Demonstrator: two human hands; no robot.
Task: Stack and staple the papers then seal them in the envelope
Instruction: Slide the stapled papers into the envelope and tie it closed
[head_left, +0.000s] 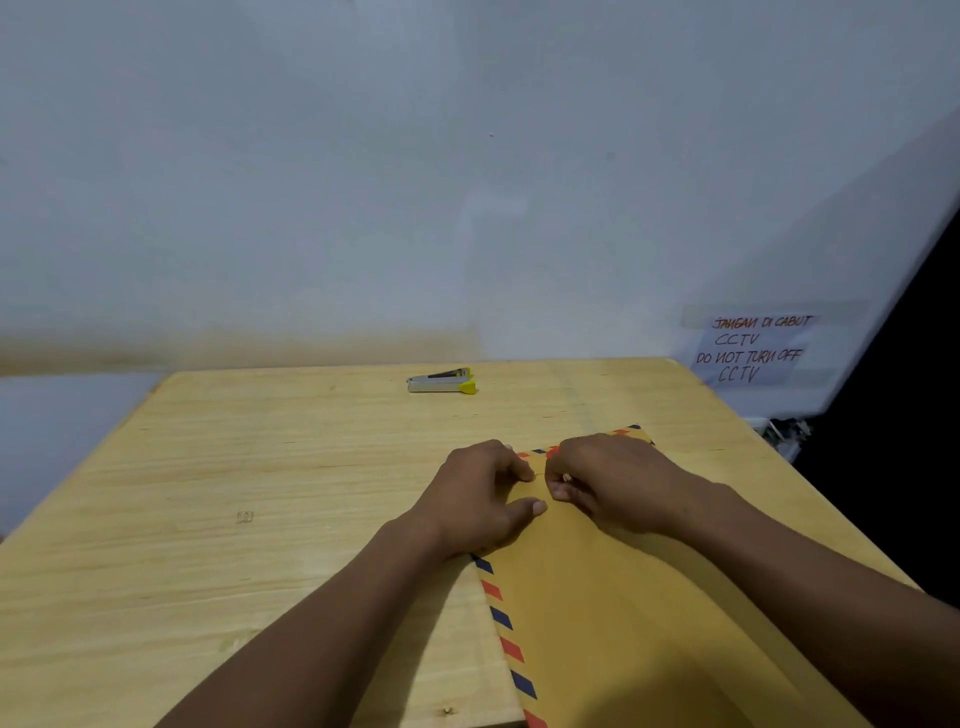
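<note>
A brown envelope (613, 613) with a red and blue striped border lies on the wooden table (249, 493), running from the near edge toward the middle. My left hand (478, 499) presses on its far end, thumb and fingers flat on the paper. My right hand (608, 483) rests beside it on the same end, fingertips pinched together on a thin string or fastener at the flap. The two hands almost touch. No loose papers are in view. A silver stapler (441, 381) with a yellow tip lies at the far edge of the table, well away from both hands.
A white wall stands right behind the table. A handwritten paper notice (753, 348) is taped to the wall at the right. Past the table's right edge is a dark gap with some cables (784, 431).
</note>
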